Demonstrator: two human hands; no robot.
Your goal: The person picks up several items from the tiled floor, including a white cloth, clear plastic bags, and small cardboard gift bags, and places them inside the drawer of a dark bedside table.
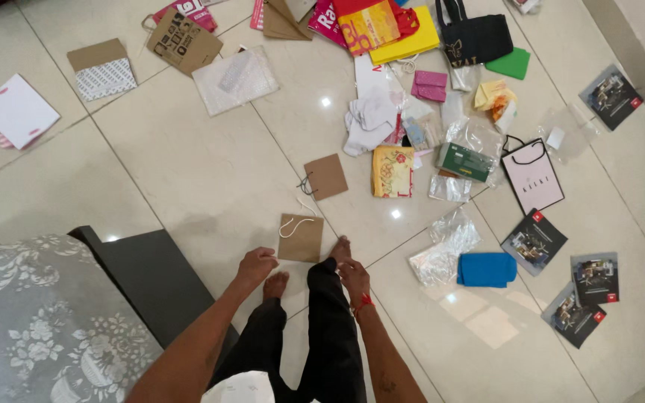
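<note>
Bags lie flat and seemingly empty across the glossy pale tiled floor (210, 172), a small brown paper bag (301, 237) with white cord just ahead of the loosely curled, empty left hand (255, 266) and right hand (353, 277), beside a floral-covered seat (39, 313).

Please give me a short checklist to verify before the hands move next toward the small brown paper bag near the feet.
1. Left hand empty: ok, it holds nothing, fingers curled.
2. Right hand empty: ok, nothing in it.
3. Small brown paper bag within view and uncovered: ok, it lies flat just ahead of the feet.
4. Its white cord handle free: ok, it rests loose on the bag's top.
5. Bag empty inside: cannot tell.
6. Floor around it: not ok, a crumpled clear plastic wrap and a blue folded cloth lie close on the right.
</note>
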